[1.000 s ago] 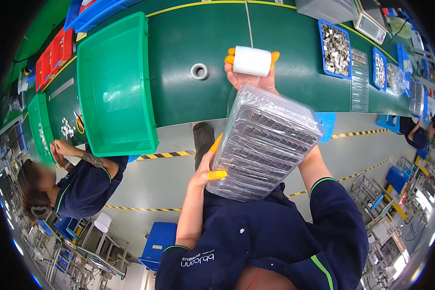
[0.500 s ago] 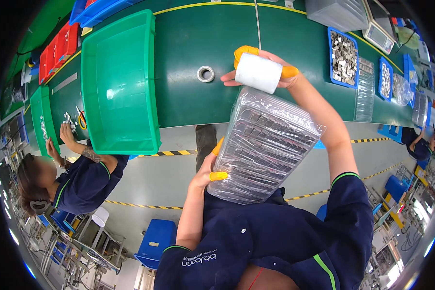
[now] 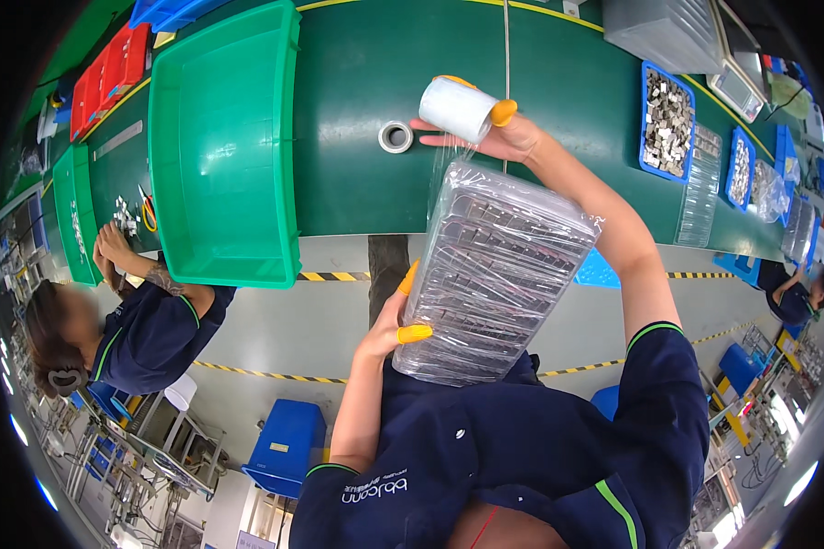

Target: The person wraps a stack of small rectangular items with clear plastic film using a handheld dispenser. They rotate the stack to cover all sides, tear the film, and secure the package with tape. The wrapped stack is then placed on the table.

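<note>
The right hand's (image 3: 515, 139) grip holds a short white cylindrical roll (image 3: 458, 108) between a thumb in a yellow rubber finger cot and the fingers, two bare fingertips reaching past it. The left hand's (image 3: 389, 328) grip holds the near left side of a rectangular stack of film-wrapped clear plastic trays (image 3: 499, 274), off the worktop's (image 3: 357, 188) near edge. In the last half second the roll has swung leftward and away from the stack, while the left hold has stayed put. A thin, transparent strip of film (image 3: 440, 165) now runs from the roll to the stack's far left corner; the wrapping seems to be mid-turn, with film being paid out there. Farther left, a grey tape ring (image 3: 395, 137) lies on the worktop.

The left fingers behind the stack are hidden, as is its underside. Glare blurs the dark tray contents, and the strip's edges are hard to trace.
</note>
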`<state>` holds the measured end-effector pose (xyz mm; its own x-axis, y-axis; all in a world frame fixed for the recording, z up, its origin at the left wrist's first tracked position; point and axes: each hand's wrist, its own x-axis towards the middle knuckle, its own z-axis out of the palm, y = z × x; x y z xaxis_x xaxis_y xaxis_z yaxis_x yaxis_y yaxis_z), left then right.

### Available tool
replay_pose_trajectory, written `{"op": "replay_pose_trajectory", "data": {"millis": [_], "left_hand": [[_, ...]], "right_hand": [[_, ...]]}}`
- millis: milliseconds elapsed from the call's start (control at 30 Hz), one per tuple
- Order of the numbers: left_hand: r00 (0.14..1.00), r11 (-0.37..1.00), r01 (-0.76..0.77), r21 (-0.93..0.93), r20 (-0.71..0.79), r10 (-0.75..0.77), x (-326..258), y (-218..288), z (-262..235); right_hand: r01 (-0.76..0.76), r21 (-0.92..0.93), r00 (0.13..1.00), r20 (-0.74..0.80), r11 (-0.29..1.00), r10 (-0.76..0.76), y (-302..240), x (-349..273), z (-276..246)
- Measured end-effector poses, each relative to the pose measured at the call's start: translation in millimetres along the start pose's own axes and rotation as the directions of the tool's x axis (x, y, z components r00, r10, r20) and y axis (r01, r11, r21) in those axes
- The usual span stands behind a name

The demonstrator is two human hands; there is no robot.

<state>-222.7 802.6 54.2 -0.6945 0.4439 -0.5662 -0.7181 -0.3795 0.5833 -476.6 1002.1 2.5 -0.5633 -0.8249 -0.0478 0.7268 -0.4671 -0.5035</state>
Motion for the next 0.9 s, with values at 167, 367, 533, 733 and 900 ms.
{"op": "replay_pose_trajectory", "data": {"millis": [167, 367, 533, 733, 900], "left_hand": [[1.0, 1.0, -0.019, 0.004, 0.023, 0.019, 4.2, 1.7, 1.7], [1.0, 0.999, 0.007, 0.037, 0.029, -0.008, 4.4, 7.1, 3.2], [1.0, 1.0, 0.008, 0.017, 0.018, -0.008, 6.4, 5.7, 2.2], [0.999, 1.0, -0.016, 0.004, -0.027, 0.016, 10.7, -4.7, -4.3], [0.993, 0.999, 0.05, 0.004, -0.109, -0.049, 21.2, -6.2, -4.9]], "right_hand": [[-0.03, 0.135, 0.999, 0.019, 0.99, 0.028, -0.1, -8.0, -12.8], [0.031, 0.27, 0.99, 0.127, 0.962, -0.067, 2.6, -9.1, -12.9], [-0.063, 0.046, 0.997, 0.043, 0.997, 0.061, -15.3, -9.9, 7.8], [-0.224, -0.2, 0.973, 0.019, 0.954, 0.232, -28.6, -5.5, 12.0], [-0.253, -0.332, 0.966, -0.027, 0.909, 0.259, -24.6, 2.8, -8.7]]}}
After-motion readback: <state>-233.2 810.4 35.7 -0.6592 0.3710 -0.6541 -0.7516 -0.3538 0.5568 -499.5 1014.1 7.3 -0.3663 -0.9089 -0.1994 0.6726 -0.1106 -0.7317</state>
